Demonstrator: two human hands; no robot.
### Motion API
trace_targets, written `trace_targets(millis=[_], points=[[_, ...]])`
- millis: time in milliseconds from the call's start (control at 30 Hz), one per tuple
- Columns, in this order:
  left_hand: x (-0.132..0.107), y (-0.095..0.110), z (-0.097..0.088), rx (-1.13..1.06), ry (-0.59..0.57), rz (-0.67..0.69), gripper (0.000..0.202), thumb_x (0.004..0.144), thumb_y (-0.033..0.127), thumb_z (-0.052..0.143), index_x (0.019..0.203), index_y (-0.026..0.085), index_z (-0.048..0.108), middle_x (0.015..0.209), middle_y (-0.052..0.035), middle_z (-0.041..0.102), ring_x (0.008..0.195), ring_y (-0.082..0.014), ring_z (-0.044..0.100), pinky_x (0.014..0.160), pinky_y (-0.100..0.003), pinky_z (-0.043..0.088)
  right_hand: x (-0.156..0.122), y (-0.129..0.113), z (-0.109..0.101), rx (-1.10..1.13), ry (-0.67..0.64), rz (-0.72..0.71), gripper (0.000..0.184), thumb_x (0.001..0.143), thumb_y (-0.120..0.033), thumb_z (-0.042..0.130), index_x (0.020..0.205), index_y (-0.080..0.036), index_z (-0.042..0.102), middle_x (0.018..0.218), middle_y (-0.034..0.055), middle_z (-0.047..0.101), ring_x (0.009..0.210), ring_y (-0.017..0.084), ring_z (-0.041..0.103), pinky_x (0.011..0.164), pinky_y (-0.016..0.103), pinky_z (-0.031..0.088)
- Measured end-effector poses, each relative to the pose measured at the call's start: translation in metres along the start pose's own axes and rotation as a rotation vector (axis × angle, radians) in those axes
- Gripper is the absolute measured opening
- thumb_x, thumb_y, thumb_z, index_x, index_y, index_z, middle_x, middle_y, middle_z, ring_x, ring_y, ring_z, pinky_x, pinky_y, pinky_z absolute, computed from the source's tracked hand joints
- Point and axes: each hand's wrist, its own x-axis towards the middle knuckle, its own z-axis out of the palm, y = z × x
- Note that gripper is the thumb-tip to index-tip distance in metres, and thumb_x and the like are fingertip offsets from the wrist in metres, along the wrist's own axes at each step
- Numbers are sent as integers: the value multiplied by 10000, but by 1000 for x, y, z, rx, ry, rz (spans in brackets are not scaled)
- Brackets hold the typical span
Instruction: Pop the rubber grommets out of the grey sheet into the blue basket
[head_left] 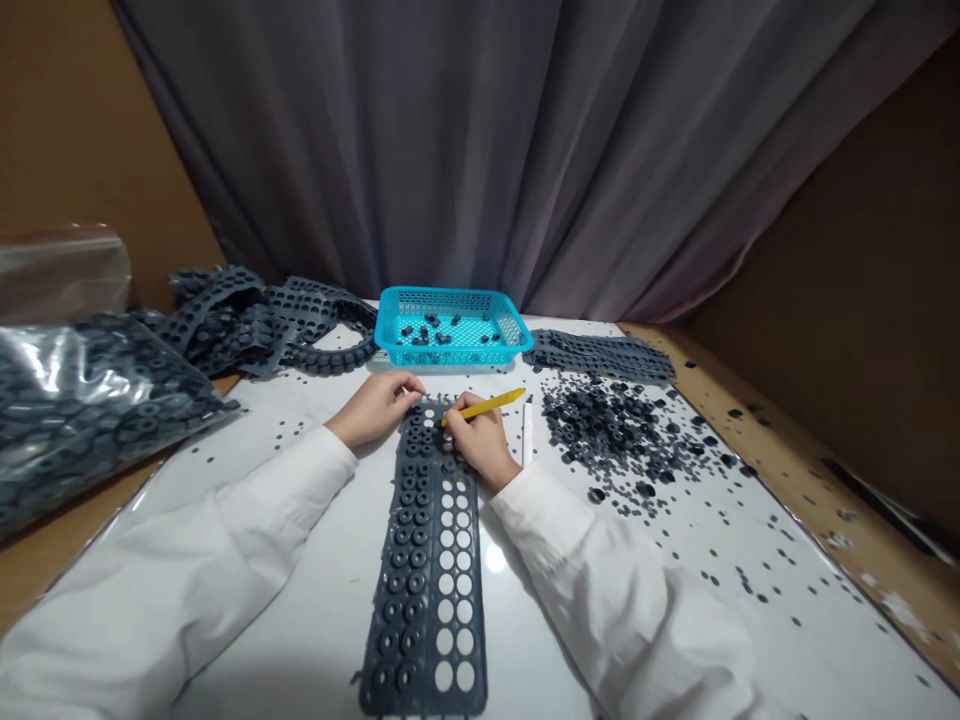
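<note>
A long dark grey rubber strip (pixel 424 570) lies lengthwise on the white table in front of me. Its left columns hold small round parts, while its right columns show empty round holes. My left hand (pixel 377 408) rests with curled fingers on the strip's far left corner. My right hand (pixel 480 440) is closed around a yellow stick tool (pixel 486 404), whose tip touches the far end of the strip. Both arms wear white sleeves.
A blue plastic basket (pixel 452 327) with a few dark parts stands behind the strip. A heap of loose round parts (pixel 611 425) lies at the right, more strips (pixel 600 355) behind it. Tangled strips (pixel 259 320) and a clear bag of parts (pixel 82 395) sit at the left.
</note>
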Motion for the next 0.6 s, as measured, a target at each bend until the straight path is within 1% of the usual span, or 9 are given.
trace_targets(millis=[100, 167, 267, 333, 400, 467, 600], points=[[0, -1, -2, -179, -8, -61, 219, 806, 330, 549, 887, 142, 626, 817, -39, 647, 714, -164, 563, 653, -268, 428, -1, 0, -1, 42, 2, 14, 91, 680, -232, 499, 593, -203, 501, 495, -41, 533, 479, 124, 484, 497, 226, 379], [0, 1, -1, -305, -30, -99, 248, 795, 354, 567, 917, 145, 619, 807, -28, 631, 683, -142, 549, 612, -245, 418, -2, 0, -2, 70, 18, 29, 104, 692, -239, 489, 594, -206, 482, 486, -41, 535, 457, 120, 482, 478, 222, 376], [-2, 5, 0, -468, -78, -177, 253, 800, 366, 570, 921, 150, 620, 710, -1, 583, 616, -114, 512, 541, -214, 370, -4, -1, -3, 97, 22, 52, 133, 688, -226, 483, 560, -208, 449, 457, -41, 524, 429, 116, 484, 453, 216, 370], [-2, 6, -1, -557, -127, -234, 254, 797, 360, 579, 921, 145, 634, 649, 10, 548, 571, -99, 481, 512, -205, 336, -5, -1, -2, 102, 7, 58, 134, 670, -211, 489, 542, -206, 452, 455, -37, 530, 425, 115, 484, 445, 214, 367], [0, 5, -3, -632, -187, -281, 274, 776, 352, 611, 941, 136, 653, 663, -2, 563, 565, -93, 476, 511, -205, 330, -5, -2, -1, 102, -7, 61, 130, 660, -204, 490, 534, -204, 458, 458, -34, 538, 425, 115, 480, 442, 213, 365], [1, 3, -6, -694, -243, -317, 301, 751, 349, 648, 952, 126, 670, 720, -27, 599, 577, -91, 486, 523, -212, 342, -5, -2, -1, 101, -19, 62, 130, 662, -206, 489, 535, -205, 461, 458, -33, 541, 427, 116, 478, 443, 214, 366], [3, 1, -8, -784, -303, -370, 317, 728, 352, 689, 937, 114, 688, 781, -50, 629, 571, -82, 482, 545, -224, 364, -5, -1, 0, 84, -40, 52, 142, 664, -208, 489, 527, -206, 452, 443, -38, 523, 426, 115, 466, 444, 214, 357]])
